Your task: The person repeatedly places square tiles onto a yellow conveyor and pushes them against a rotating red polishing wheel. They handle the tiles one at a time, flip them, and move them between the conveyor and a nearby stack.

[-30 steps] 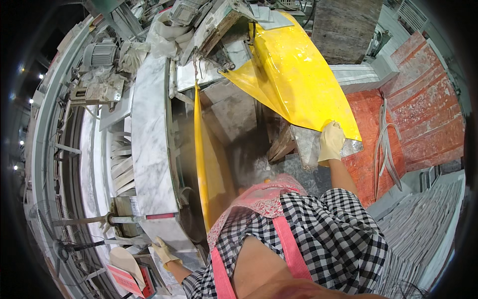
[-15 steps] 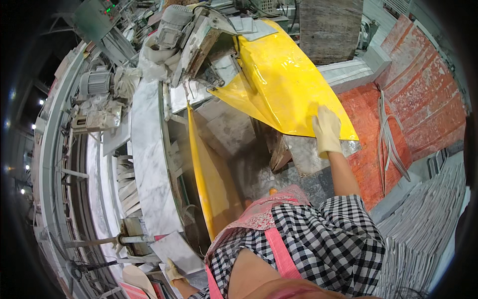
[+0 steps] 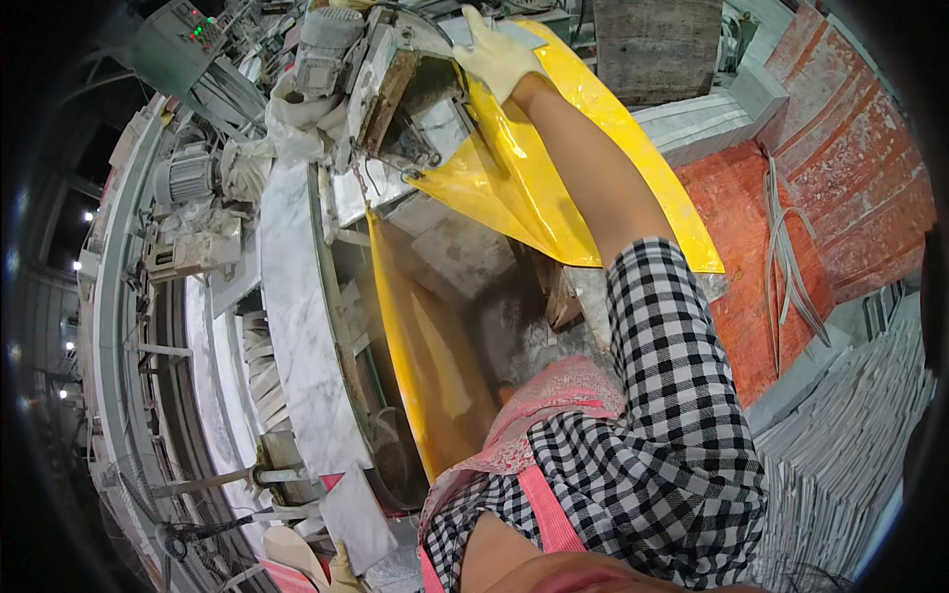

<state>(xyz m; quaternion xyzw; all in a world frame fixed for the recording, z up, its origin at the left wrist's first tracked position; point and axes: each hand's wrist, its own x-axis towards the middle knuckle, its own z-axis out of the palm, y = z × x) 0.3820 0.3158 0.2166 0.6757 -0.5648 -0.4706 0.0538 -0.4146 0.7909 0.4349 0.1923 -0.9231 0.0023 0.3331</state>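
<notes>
My right hand [image 3: 494, 61], in a pale yellow glove, reaches far forward over the upper end of a glossy yellow sheet [image 3: 554, 148]. Its fingers are spread, over flat grey tile pieces [image 3: 534, 36] that it partly covers. Low on the left, my gloved left hand [image 3: 343, 571] is at the lower edge of a white marble tile [image 3: 359, 519], fingers against it; most of that hand is cut off by the frame. The tile sits tilted at the near end of a long marble strip [image 3: 301, 316].
A motor-driven machine [image 3: 331, 44] stands at far left of the yellow sheet. Another yellow sheet [image 3: 400, 356] hangs beside the marble strip. Grey straps [image 3: 776, 247] lie on a red surface [image 3: 732, 217]. Stacked thin slabs [image 3: 840, 445] stand at the right.
My right hand has left the near edge of the yellow sheet and moved far forward to its upper end. The marble tile at my left hand has turned and shifted slightly.
</notes>
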